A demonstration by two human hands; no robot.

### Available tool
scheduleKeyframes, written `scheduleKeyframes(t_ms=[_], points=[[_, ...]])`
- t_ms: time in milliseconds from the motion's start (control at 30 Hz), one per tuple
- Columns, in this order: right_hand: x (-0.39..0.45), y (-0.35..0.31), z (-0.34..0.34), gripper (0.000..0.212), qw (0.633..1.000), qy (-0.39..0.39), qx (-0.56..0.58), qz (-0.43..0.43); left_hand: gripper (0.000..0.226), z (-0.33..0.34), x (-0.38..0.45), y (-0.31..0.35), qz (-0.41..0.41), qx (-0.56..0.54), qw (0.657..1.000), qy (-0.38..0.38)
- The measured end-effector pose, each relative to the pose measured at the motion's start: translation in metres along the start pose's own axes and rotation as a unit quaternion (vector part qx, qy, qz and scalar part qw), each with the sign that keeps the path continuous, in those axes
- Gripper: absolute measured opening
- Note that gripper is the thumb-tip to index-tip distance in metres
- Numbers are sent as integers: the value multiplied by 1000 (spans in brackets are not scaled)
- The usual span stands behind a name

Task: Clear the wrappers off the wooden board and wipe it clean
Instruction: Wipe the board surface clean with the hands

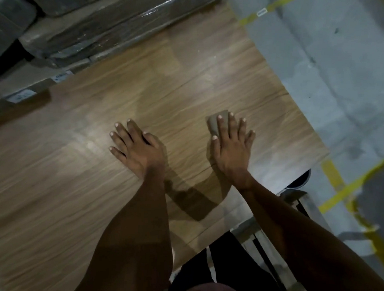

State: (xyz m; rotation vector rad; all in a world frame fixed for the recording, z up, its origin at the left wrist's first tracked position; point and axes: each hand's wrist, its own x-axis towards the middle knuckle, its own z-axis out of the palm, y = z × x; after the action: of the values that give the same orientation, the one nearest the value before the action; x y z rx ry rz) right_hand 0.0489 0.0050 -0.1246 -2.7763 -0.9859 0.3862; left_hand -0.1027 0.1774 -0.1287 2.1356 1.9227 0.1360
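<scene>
A large wooden board (pixel 152 80) with a light-brown grain fills the middle of the view. My left hand (pixel 134 149) lies flat on it, palm down, fingers spread, holding nothing. My right hand (pixel 231 147) presses flat on a small grey-brown cloth or pad (pixel 212 124), which sticks out past my index finger and thumb. No wrappers show on the board's visible surface. The picture is motion-blurred.
Plastic-wrapped grey packs (pixel 104 27) are stacked along the board's far edge, with labelled cartons (pixel 21 96) at the far left. A grey concrete floor (pixel 338 71) with yellow lines lies to the right. A metal frame (pixel 300 202) sits under the board's near right corner.
</scene>
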Motion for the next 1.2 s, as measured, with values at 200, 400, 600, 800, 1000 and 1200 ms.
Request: scheduleKeyframes(t_ms=[200, 400, 600, 800, 1000, 1200], points=[[-2, 0, -2, 62, 999, -14, -11, -31, 61, -3, -2, 3, 12, 1, 1000, 4], [-1, -3, -5, 63, 999, -11, -5, -32, 63, -1, -11, 4, 72, 41, 997, -8], [0, -4, -4, 63, 999, -10, -10, -34, 67, 19, -94, 30, 117, 29, 993, 4], [0, -4, -2, 61, 998, -14, -23, -49, 63, 26, -111, 34, 106, 35, 993, 26], [0, 0, 0, 62, 986, -40, -46, -156, 60, 28, -109, 36, 95, 26, 995, 23], [14, 31, -9, 61, 981, -29, -48, -188, 59, 28, -111, 36, 90, 24, 995, 36]])
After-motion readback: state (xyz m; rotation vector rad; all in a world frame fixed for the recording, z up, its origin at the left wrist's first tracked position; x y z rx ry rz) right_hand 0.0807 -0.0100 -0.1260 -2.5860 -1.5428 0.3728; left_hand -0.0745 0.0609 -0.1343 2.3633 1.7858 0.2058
